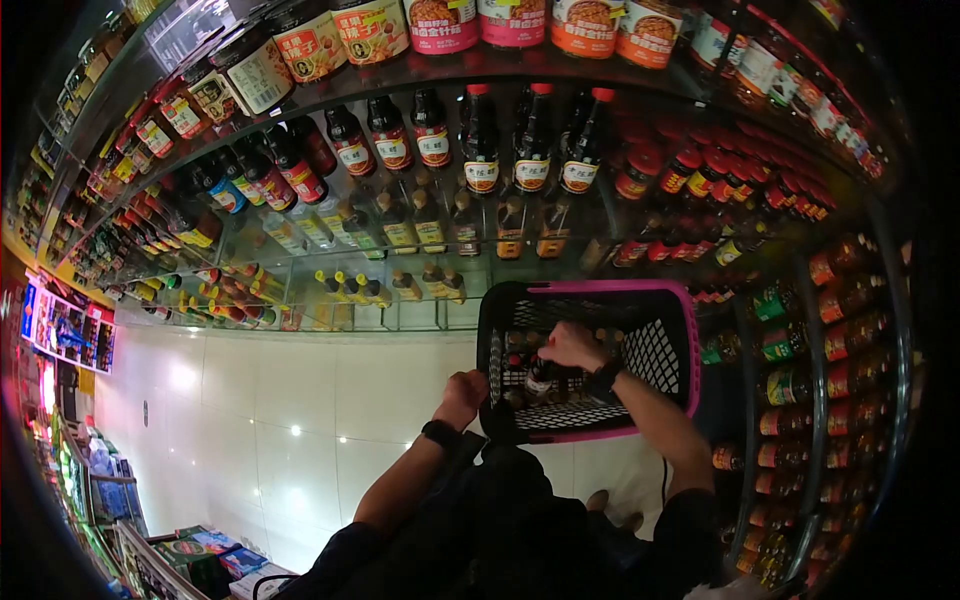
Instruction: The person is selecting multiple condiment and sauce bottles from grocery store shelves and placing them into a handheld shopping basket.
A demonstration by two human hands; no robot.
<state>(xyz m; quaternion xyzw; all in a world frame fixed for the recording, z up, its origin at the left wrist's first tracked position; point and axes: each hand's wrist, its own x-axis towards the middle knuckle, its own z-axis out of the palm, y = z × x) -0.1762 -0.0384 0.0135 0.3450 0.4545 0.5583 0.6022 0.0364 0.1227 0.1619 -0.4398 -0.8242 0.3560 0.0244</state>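
A black shopping basket (690, 335) with a pink rim stands in front of me, with several bottles inside it. My left hand (463, 393) is closed at the basket's left edge, its fingertips partly hidden. Over the inside of the basket, my right hand (575, 346) has its fingers closed round the top of a dark sauce bottle (538, 381) with a pale label. Red-capped bottles (514, 359) lie or stand just left of that hand, too dim to tell which. My right wrist covers part of the contents.
Glass shelves (400, 255) ahead carry rows of dark sauce bottles (481, 150) and jars (443, 25). To the right, a rack holds several bottles (785, 385) in tiers. Pale floor tiles (250, 400) extend to the left; boxes (205, 555) stand at lower left.
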